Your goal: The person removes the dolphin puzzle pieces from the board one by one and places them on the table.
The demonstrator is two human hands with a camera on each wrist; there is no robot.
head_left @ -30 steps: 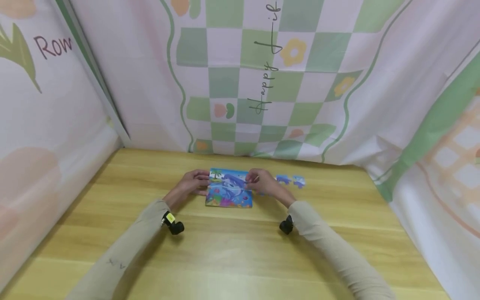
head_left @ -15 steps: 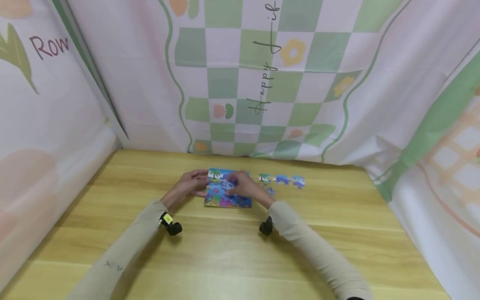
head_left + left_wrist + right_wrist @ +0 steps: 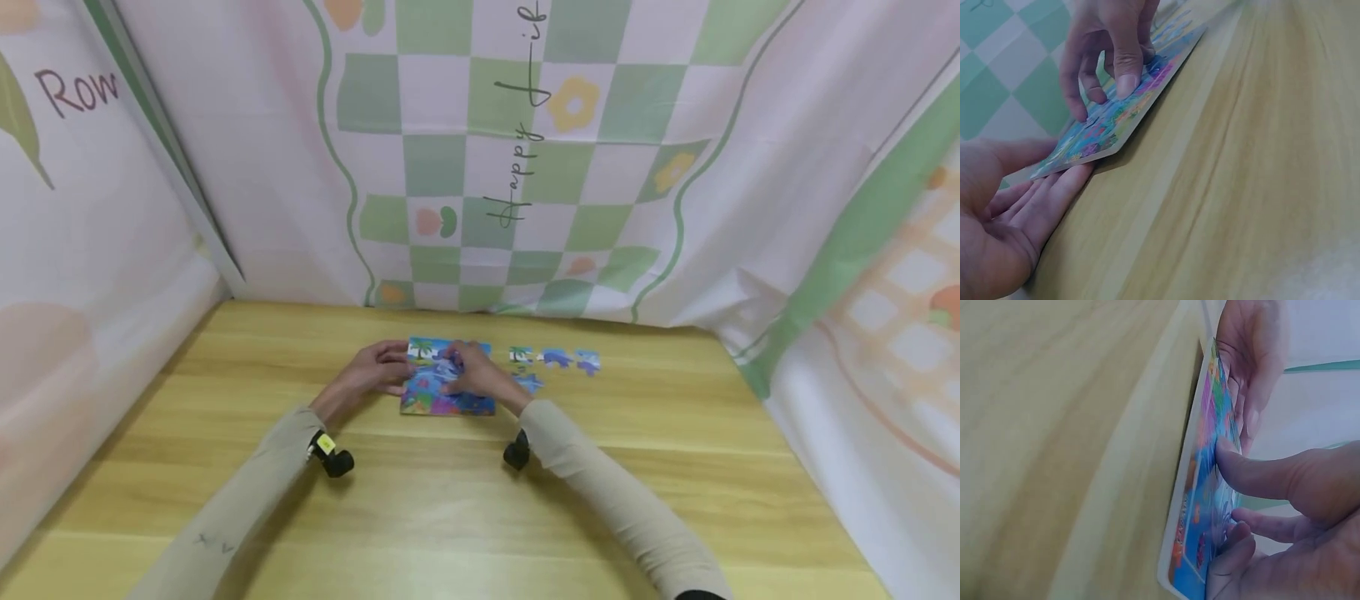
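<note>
A flat jigsaw puzzle board [image 3: 420, 403] with a dolphin and sea picture lies at the far middle of the wooden table. My left hand [image 3: 367, 369] holds its left edge; in the left wrist view the thumb lies above the board and the fingers reach beneath that edge, which is tipped a little off the table. Over the board's face, my right hand [image 3: 474, 373] has its thumb and bent fingers set around a blue-purple puzzle piece [image 3: 445, 367]. In the right wrist view those fingertips touch the board, and the hand covers much of the piece.
Several loose puzzle pieces [image 3: 555, 358] lie just right of the board, one showing a palm tree [image 3: 520, 356]. A patterned curtain [image 3: 517, 167] closes off the table's back edge. More white cloth hangs along the left and right sides.
My right hand has moved left from the board's right edge to its middle, uncovering loose pieces at the right. The left hand keeps its hold. The head view has shifted slightly.
</note>
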